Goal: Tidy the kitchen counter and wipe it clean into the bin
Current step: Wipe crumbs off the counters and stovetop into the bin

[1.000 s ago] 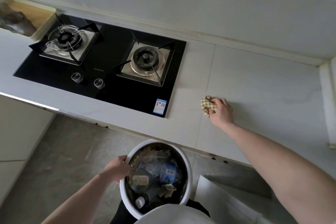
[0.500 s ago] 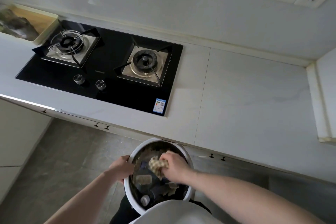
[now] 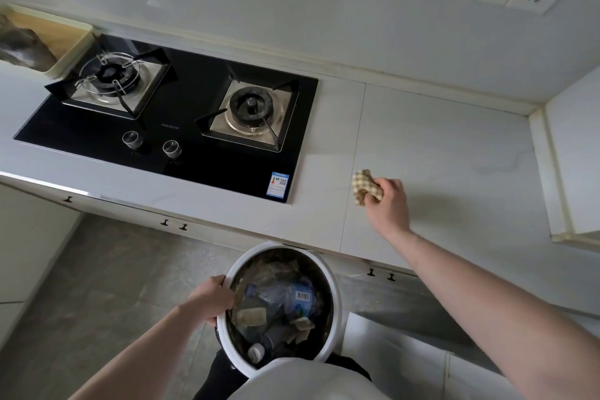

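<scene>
Wiping step: right hand point(image 3: 388, 204) clenches checked cloth point(image 3: 365, 187) on counter point(image 3: 438, 146); left hand point(image 3: 212, 299) grips bin point(image 3: 336, 282) rim below near edge. Next, likely sweep toward bin.

From my feed, very little print resolves: the black glass hob point(image 3: 181, 127) carries a small pale brand mark just in front of its burners, between the two knobs and the right burner, but I cannot make out its letters. At the hob's front right corner sits a blue-and-white sticker point(image 3: 278, 184) with coloured bars and a QR code, its wording too small for me to read. Down in the white bin point(image 3: 334, 302) I can see a barcode label point(image 3: 302, 295) on a blue wrapper, its digits illegible.
</scene>
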Motion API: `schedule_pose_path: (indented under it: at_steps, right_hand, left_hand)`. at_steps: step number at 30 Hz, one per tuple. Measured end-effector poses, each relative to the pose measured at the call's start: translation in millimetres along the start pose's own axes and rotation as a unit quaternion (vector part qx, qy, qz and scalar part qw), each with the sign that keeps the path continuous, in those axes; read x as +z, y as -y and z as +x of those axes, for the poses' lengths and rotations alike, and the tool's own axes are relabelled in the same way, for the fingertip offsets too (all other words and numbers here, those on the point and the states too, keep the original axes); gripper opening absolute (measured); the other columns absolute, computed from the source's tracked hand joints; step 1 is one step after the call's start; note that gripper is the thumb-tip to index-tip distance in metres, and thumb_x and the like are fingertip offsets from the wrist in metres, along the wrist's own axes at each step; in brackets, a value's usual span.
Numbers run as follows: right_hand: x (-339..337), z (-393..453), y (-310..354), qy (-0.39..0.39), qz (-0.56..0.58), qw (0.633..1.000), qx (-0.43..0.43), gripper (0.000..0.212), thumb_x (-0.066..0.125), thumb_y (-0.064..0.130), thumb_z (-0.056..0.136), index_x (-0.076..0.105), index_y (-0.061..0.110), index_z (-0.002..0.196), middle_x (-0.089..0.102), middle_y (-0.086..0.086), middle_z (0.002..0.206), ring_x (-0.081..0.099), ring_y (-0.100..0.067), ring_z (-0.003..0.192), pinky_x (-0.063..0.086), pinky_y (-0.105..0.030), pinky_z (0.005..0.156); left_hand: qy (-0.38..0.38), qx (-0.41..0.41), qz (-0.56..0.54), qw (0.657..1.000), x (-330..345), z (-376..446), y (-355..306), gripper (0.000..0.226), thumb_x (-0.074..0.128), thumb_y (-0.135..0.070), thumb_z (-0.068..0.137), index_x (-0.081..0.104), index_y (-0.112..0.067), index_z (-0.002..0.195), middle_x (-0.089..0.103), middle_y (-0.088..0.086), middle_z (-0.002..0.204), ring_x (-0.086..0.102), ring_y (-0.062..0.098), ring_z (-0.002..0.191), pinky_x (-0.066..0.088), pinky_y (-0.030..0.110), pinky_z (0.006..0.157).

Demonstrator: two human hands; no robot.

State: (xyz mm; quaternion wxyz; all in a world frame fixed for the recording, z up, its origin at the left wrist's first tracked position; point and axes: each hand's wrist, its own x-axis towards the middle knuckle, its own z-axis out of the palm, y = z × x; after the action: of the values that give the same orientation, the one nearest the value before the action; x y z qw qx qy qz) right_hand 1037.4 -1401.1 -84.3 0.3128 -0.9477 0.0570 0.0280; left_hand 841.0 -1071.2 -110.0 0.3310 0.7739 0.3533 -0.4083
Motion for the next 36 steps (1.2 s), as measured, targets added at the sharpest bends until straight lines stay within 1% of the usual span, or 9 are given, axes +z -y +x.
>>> schedule_pose_path:
  at_steps: [3, 5, 9, 14, 20, 25, 27, 30, 36]
  right_hand:
    - [11, -16, -28, 0.042, -0.096, 0.994, 0.040, 0.037, 0.063, 0.011, 0.090, 0.063, 0.010, 0.127, 0.054, -0.012, 0.129, 0.051, -0.032, 0.121, 0.040, -0.037, 0.105]
    - [29, -45, -34, 0.048, -0.109, 0.993, 0.025, 0.036, 0.063, 0.012, 0.089, 0.063, 0.013, 0.126, 0.051, -0.008, 0.132, 0.052, -0.031, 0.120, 0.044, -0.040, 0.103]
    - [65, -104, -5, 0.054, -0.074, 0.995, -0.027, 0.026, 0.062, 0.008, 0.088, 0.065, 0.015, 0.113, 0.054, 0.001, 0.120, 0.050, -0.020, 0.112, 0.043, -0.032, 0.104]
    - [96, -150, 42, 0.227, 0.001, 0.970, -0.083, 0.032, 0.058, 0.005, 0.089, 0.066, 0.020, 0.117, 0.054, 0.012, 0.116, 0.053, -0.012, 0.108, 0.044, -0.024, 0.095]
    - [61, -136, 34, 0.050, 0.044, 0.998, -0.013, 0.035, 0.062, 0.001, 0.084, 0.068, 0.012, 0.117, 0.057, 0.005, 0.115, 0.056, -0.013, 0.105, 0.045, -0.023, 0.100]
    - [-1, -109, -14, -0.081, 0.012, 0.993, 0.085, 0.032, 0.063, -0.003, 0.088, 0.068, 0.004, 0.118, 0.059, -0.009, 0.117, 0.054, -0.018, 0.102, 0.038, -0.016, 0.094]
    - [-19, -101, -42, -0.117, -0.009, 0.984, 0.136, 0.032, 0.063, -0.001, 0.088, 0.068, 0.003, 0.119, 0.060, -0.013, 0.120, 0.058, -0.025, 0.105, 0.041, -0.023, 0.097]
    - [-39, -94, -77, -0.152, -0.036, 0.970, 0.184, 0.033, 0.063, -0.001, 0.086, 0.069, 0.000, 0.119, 0.062, -0.020, 0.119, 0.061, -0.036, 0.108, 0.045, -0.033, 0.101]
    - [-69, -71, -121, -0.132, -0.079, 0.958, 0.243, 0.035, 0.059, 0.003, 0.088, 0.070, 0.006, 0.121, 0.059, -0.018, 0.124, 0.060, -0.038, 0.108, 0.048, -0.034, 0.099]
  left_hand:
    - [-0.001, 0.002, -0.001, 1.000, 0, -2, 1, 0.034, 0.046, -0.002, 0.085, 0.064, -0.020, 0.106, 0.069, 0.008, 0.089, 0.071, 0.024, 0.072, 0.061, 0.033, 0.053]
    - [0.001, 0.004, -0.007, 1.000, 0, -2, 1, 0.032, 0.046, -0.001, 0.086, 0.064, -0.019, 0.107, 0.069, 0.008, 0.090, 0.071, 0.024, 0.071, 0.060, 0.032, 0.052]
    - [0.011, 0.009, -0.010, 1.000, -1, -2, 2, 0.027, 0.048, -0.002, 0.087, 0.064, -0.020, 0.099, 0.069, 0.008, 0.088, 0.070, 0.023, 0.072, 0.063, 0.035, 0.058]
    - [0.024, 0.027, -0.005, 0.999, -7, 1, 1, 0.024, 0.051, -0.004, 0.088, 0.064, -0.018, 0.102, 0.069, 0.009, 0.088, 0.068, 0.022, 0.072, 0.062, 0.034, 0.060]
    - [0.045, 0.061, 0.001, 0.997, -19, 9, 5, 0.026, 0.050, -0.003, 0.087, 0.064, -0.018, 0.102, 0.072, 0.011, 0.090, 0.073, 0.027, 0.078, 0.065, 0.041, 0.071]
    - [0.047, 0.077, 0.018, 0.996, -25, 11, 4, 0.028, 0.051, -0.005, 0.086, 0.064, -0.014, 0.109, 0.072, 0.013, 0.091, 0.073, 0.029, 0.077, 0.064, 0.038, 0.063]
    - [0.051, 0.076, 0.022, 0.996, -24, 10, 3, 0.027, 0.052, -0.005, 0.087, 0.063, -0.013, 0.110, 0.072, 0.013, 0.091, 0.073, 0.028, 0.075, 0.062, 0.034, 0.059]
    - [0.049, 0.070, 0.028, 0.996, -20, 15, 1, 0.025, 0.055, -0.005, 0.086, 0.063, -0.013, 0.108, 0.072, 0.013, 0.091, 0.074, 0.029, 0.076, 0.064, 0.037, 0.062]
    - [0.037, 0.054, 0.018, 0.998, 10, 25, -4, 0.022, 0.058, -0.004, 0.087, 0.063, -0.012, 0.107, 0.071, 0.015, 0.088, 0.072, 0.031, 0.073, 0.064, 0.040, 0.062]
